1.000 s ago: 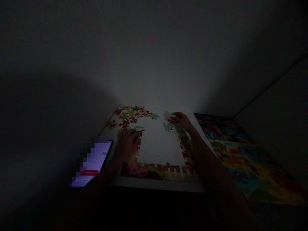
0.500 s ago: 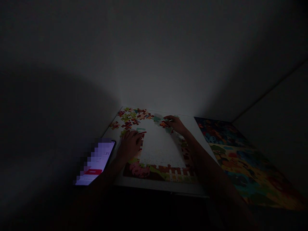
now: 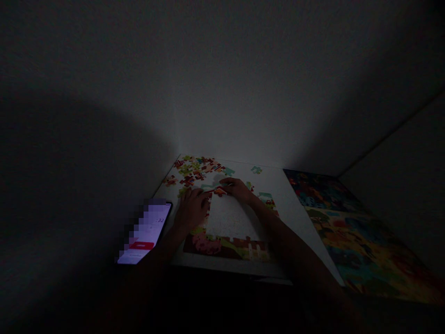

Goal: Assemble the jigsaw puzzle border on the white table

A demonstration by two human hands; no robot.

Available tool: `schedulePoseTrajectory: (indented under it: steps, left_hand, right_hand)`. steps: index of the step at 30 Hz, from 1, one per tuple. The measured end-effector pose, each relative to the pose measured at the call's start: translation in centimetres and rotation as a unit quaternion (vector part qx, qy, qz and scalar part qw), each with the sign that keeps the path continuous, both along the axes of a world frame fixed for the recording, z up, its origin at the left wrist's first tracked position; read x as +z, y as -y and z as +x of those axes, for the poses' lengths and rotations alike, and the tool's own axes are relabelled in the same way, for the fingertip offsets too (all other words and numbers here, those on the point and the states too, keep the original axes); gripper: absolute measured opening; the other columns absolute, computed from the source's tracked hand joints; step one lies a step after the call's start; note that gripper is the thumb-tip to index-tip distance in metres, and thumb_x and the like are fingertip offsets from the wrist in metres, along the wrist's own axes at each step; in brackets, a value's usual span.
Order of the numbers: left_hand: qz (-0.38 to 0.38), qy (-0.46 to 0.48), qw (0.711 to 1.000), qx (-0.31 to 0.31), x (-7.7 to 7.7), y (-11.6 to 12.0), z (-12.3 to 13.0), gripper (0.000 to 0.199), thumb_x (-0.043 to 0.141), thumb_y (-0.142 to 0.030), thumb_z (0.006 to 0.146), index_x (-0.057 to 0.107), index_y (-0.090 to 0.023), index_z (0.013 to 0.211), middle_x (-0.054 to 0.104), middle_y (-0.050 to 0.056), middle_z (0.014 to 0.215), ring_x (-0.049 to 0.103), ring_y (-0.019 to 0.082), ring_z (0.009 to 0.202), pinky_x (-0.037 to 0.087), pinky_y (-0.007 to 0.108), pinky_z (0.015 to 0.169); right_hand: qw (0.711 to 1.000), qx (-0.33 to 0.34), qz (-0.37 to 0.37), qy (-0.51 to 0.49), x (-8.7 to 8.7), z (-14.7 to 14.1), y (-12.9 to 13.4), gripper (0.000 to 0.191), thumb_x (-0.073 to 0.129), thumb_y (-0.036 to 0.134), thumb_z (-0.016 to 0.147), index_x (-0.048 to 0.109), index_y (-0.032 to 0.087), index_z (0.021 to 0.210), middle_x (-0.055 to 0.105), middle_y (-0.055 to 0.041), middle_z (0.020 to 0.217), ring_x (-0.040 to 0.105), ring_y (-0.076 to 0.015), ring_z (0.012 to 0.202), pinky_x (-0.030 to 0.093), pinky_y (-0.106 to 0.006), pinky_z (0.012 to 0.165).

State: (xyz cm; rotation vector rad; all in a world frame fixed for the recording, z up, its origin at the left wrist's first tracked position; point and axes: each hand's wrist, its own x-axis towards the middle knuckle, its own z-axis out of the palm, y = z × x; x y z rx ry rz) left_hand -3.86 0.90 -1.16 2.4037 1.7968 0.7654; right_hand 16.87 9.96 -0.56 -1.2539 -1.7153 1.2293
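My right hand (image 3: pixel 238 189) pinches a small orange-red jigsaw piece (image 3: pixel 220 191) at its fingertips, above the top of the unfilled middle. My left hand (image 3: pixel 190 208) lies on the left strip of the part-built jigsaw puzzle (image 3: pixel 225 248), its fingertips by a red-edged piece (image 3: pixel 208 191). Whether that hand grips the piece is hidden. The two hands are close together. A heap of loose multicoloured pieces (image 3: pixel 196 171) lies beyond them, and a lone teal piece (image 3: pixel 256 170) sits farther right.
The puzzle lies on a white board (image 3: pixel 299 222) against a wall corner. A lit phone (image 3: pixel 146 232) showing a timer lies to the left. A large colourful picture sheet (image 3: pixel 358 236) lies to the right. The scene is dim.
My right hand has moved left with the piece, closer to my left hand. A teal piece it covered now shows. The phone's counter has gone from :30 to :32.
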Motion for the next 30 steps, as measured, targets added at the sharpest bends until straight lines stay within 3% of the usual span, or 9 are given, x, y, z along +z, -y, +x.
schedulePoseTrajectory:
  steps: [6,11,18,25,30]
  left_hand:
    - [0.0,0.001,1.0,0.004,0.2,0.1,0.1,0.031,0.053,-0.024,0.09,0.068,-0.026,0.117,0.063,0.009,0.117,0.051,0.029,0.117,0.038,0.052,0.106]
    - [0.0,-0.003,1.0,0.009,0.4,0.3,0.2,0.03,0.052,-0.023,0.091,0.068,-0.026,0.116,0.062,0.007,0.119,0.051,0.029,0.118,0.038,0.05,0.107]
    - [-0.006,-0.011,1.0,0.005,0.6,0.3,0.2,0.03,0.052,-0.023,0.091,0.068,-0.025,0.116,0.062,0.007,0.118,0.051,0.028,0.117,0.038,0.048,0.106]
    - [-0.004,-0.019,1.0,0.008,0.5,0.2,0.2,0.029,0.051,-0.025,0.092,0.069,-0.023,0.114,0.062,0.008,0.12,0.051,0.029,0.117,0.038,0.049,0.106]
    - [-0.005,-0.02,1.0,0.006,0.3,0.1,0.1,0.031,0.051,-0.025,0.092,0.067,-0.024,0.118,0.062,0.008,0.121,0.05,0.028,0.118,0.038,0.05,0.107]
  right_hand:
    - [0.998,-0.011,0.053,0.042,-0.7,-0.2,0.2,0.034,0.063,0.031,0.078,0.07,0.017,0.109,0.064,0.001,0.07,0.052,-0.011,0.058,0.043,-0.023,0.055]
    - [0.991,-0.022,0.099,0.086,-1.1,-0.3,0.3,0.033,0.068,0.032,0.08,0.069,0.02,0.111,0.07,-0.0044,0.09,0.062,-0.015,0.075,0.051,-0.028,0.07]
    - [0.985,0.001,0.149,0.089,-1.7,-0.1,0.9,0.052,0.078,0.04,0.073,0.065,0.019,0.118,0.061,-0.0093,0.112,0.061,-0.0176,0.084,0.053,-0.033,0.078]
    - [0.972,0.036,0.192,0.133,-1.3,-0.3,1.5,0.051,0.075,0.033,0.076,0.064,0.018,0.123,0.058,-0.0094,0.11,0.059,-0.0194,0.088,0.051,-0.035,0.086]
    - [0.962,0.045,0.22,0.156,-1.2,-0.4,1.6,0.048,0.073,0.032,0.077,0.064,0.017,0.122,0.06,-0.0102,0.111,0.059,-0.0239,0.102,0.048,-0.038,0.094]
